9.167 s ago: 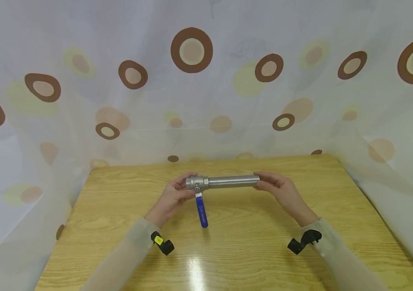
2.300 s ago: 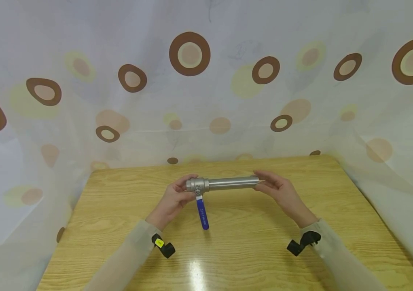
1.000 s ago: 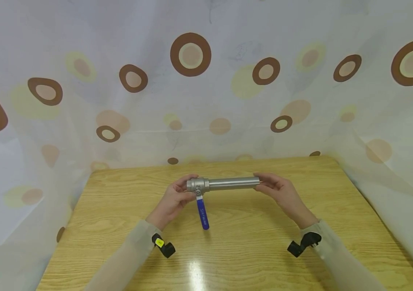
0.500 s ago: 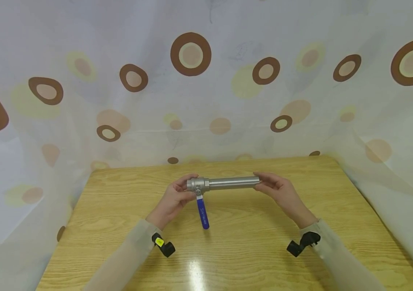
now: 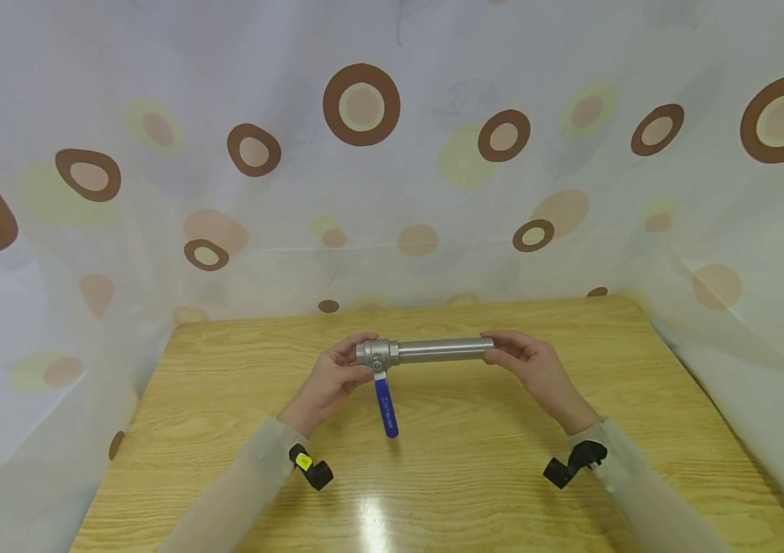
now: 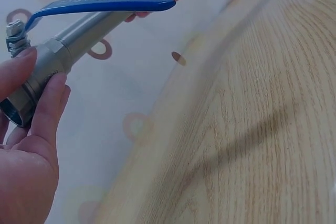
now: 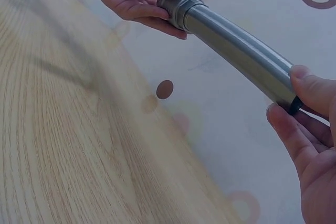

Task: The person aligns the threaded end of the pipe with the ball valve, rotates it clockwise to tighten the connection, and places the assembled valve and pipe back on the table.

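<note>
A metal ball valve point(image 5: 377, 352) with a blue lever handle point(image 5: 386, 405) is joined to a straight steel pipe point(image 5: 443, 349). My left hand point(image 5: 325, 384) grips the valve body, thumb near the lever's stem and fingers behind. In the left wrist view the valve's open end point(image 6: 18, 109) faces the camera, beside my fingers. At the pipe's far end my right hand point(image 5: 537, 369) pinches it between thumb and fingers, and a dark rim point(image 7: 295, 105) shows there in the right wrist view. Both hands hold the assembly level above the table, its lever pointing toward me.
Beneath the hands lies a wood-grain table point(image 5: 468, 476), with the assembly's shadow on it in the wrist views. A white curtain point(image 5: 419, 192) with brown and yellow circles encloses the back and sides. Each sleeve carries a small black camera mount point(image 5: 312, 468).
Hardly anything differs: both hands keep the same hold on the valve and pipe. Since the earliest frame, the assembly sits very slightly lower in the head view, as does the backdrop.
</note>
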Available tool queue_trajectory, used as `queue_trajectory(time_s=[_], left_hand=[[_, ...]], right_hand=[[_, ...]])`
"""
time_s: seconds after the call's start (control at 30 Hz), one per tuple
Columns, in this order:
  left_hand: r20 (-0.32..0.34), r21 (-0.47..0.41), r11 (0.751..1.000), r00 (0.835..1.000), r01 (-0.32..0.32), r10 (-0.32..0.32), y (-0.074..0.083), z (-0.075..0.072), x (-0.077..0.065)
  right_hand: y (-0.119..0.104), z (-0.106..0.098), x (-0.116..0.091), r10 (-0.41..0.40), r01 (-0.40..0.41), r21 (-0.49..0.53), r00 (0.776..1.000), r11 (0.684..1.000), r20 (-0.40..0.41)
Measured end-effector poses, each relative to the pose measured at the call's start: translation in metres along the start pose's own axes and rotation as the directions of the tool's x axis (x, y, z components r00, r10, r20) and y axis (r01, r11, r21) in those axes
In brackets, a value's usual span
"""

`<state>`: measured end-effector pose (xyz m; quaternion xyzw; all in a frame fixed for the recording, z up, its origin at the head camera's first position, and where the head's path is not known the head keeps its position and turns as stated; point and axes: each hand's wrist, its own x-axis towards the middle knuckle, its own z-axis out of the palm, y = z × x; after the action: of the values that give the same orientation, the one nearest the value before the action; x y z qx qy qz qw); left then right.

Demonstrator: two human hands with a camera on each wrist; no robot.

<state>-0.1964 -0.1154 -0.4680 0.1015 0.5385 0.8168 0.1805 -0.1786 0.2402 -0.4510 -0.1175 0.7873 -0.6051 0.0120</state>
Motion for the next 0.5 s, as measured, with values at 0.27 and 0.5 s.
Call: queue_trajectory(time_s=[0.27,0.5], left_hand=[[0.003,0.034,0.999,1.000,0.002,-0.002,0.0001,0.0000,0.0011],[0.012,0.114,0.994,1.000,-0.007,0.006,0.0003,-0.0042,0.0017]], right_hand=[[0.0023,-0.0005,-0.0005,0.010,-0.011,-0.024,1.000,1.000,-0.010],[0.0045,-0.0007,0.0004,0.012,-0.012,-0.024,1.000,1.000,-0.003]])
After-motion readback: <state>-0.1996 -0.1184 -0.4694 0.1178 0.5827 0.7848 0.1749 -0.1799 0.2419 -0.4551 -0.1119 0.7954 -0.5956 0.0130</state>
